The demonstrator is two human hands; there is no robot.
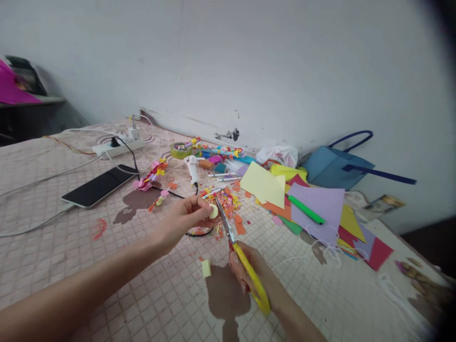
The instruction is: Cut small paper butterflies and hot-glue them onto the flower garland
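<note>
Pinching a small pale yellow paper piece (213, 212) between thumb and fingers, my left hand (188, 212) is hovering near the middle of the frame. My right hand (259, 263), lower and right of centre, is gripping the yellow-handled scissors (242, 256), fingers curling around the handles. The blades are pointing up and left, their tips lying just beside the paper piece; I cannot tell whether they are touching it. Bright paper scraps (228, 199) are lying behind my hands, and a pale yellow offcut (206, 268) is resting at lower centre. A white glue gun (192, 171) is standing above the scraps, near a roll of tape (181, 151). Toward the left, a phone (101, 185) is lying below a power strip (119, 148). Toward the right, a green marker (305, 210) is resting on a purple sheet (331, 204), and a blue bag (333, 168) is leaning against the wall (302, 71).
</note>
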